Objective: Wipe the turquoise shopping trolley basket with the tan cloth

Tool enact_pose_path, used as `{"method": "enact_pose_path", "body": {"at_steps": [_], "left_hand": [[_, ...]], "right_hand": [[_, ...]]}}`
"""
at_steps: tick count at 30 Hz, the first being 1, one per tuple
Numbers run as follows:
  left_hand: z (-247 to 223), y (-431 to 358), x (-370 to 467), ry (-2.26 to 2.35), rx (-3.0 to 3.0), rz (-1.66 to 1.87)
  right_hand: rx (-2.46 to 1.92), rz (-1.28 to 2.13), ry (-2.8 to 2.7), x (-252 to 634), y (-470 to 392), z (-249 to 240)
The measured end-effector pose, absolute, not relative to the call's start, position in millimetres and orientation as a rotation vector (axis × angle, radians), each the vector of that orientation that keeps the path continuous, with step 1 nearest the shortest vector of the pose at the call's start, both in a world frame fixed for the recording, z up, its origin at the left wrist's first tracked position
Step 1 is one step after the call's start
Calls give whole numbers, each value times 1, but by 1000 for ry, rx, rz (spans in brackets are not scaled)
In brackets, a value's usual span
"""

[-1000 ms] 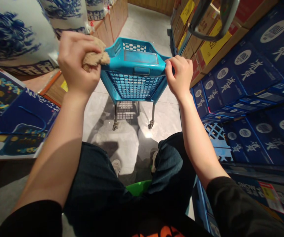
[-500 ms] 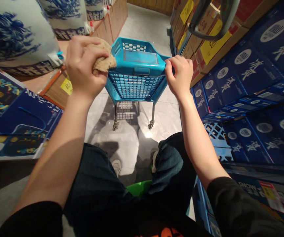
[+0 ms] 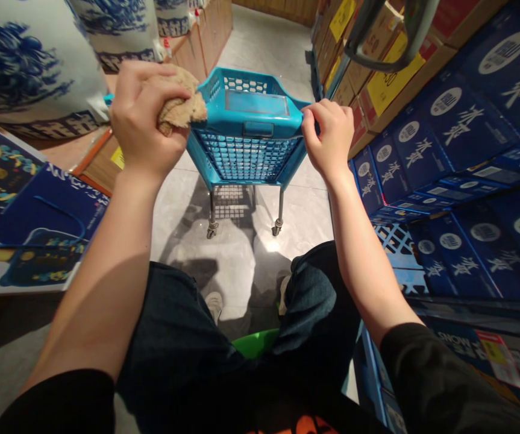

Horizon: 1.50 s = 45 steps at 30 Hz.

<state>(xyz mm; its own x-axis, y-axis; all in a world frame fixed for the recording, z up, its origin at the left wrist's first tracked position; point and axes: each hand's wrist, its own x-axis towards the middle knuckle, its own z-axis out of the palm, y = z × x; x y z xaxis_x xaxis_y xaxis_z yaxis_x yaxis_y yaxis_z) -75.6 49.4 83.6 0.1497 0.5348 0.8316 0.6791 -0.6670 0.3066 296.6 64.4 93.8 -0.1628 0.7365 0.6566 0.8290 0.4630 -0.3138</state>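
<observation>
A blue plastic shopping cart (image 3: 250, 114) on small wheels stands in front of me, its handle side toward me. My left hand (image 3: 149, 114) is closed round a crumpled tan cloth (image 3: 182, 102), which lies against the left end of the cart's handle. At the handle's right end, my right hand (image 3: 329, 135) has its fingers curled over the edge and grips it.
Stacked blue boxes (image 3: 458, 132) and cartons with yellow price signs (image 3: 390, 78) line the right. Large white-and-blue bags (image 3: 25, 66) and printed gift bags (image 3: 38, 229) are on the left. A dark looped object (image 3: 384, 63) hangs at upper right.
My left hand and the cloth have slid a little to the left along the handle. My right hand and the cart look unmoved.
</observation>
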Motion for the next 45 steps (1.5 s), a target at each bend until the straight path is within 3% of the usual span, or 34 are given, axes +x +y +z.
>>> {"method": "enact_pose_path", "body": {"at_steps": [6,12,20,24,28,35,41,45], "left_hand": [[71,79,-94,-1163,-2009,-1667],[75,71,-84,-992,-2179,-1455],[67,114,-117,-668,-1780,-1740],[88,62,-82,-1085,-2221,-1517],[93,48,-71,-1283,-2225,-1560],[88,63,-76,-1365,-2167,-1638],[98,24,-28,-1224,-2316,-1535],[98,2,8,-1291,-2415,-1550]], "right_hand": [[-1279,-104,-1947,300,73,91],[-1319,-73,-1946,299,69,94],[-1329,-123,-1935,297,66,95],[-1320,-126,-1959,302,73,89],[-1305,-163,-1926,299,69,91],[-1235,-163,-1879,307,81,87],[-1238,-246,-1731,356,115,71],[-1204,-327,-1649,358,92,84]]}}
